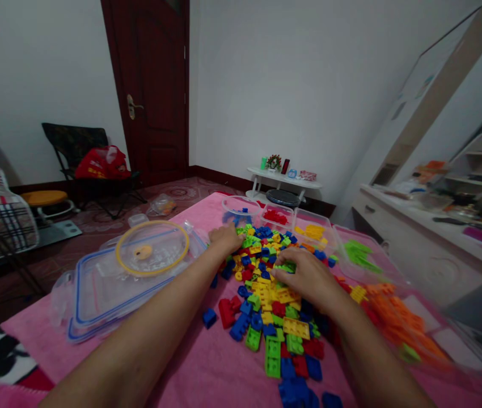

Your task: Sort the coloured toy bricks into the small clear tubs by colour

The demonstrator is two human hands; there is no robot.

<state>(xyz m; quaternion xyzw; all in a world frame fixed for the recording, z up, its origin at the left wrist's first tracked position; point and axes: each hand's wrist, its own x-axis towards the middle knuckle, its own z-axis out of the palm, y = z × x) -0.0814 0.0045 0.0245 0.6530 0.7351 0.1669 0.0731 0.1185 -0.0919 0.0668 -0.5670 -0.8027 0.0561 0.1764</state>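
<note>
A heap of toy building bricks in yellow, green, blue and red spreads over a pink cloth. My left hand is at the heap's far left edge, near a round clear container with blue bricks inside. Its fingers are partly hidden, and I cannot tell whether they hold anything. Over the middle right of the heap, my right hand has its fingers curled, with a green brick showing between thumb and fingers. Clear boxes behind hold red bricks, yellow bricks and green bricks.
Orange bricks fill a clear box at the right. Clear lids with blue rims lie stacked on the left, under a round yellow-rimmed lid. A white low table stands by the wall; a drawer cabinet is on the right.
</note>
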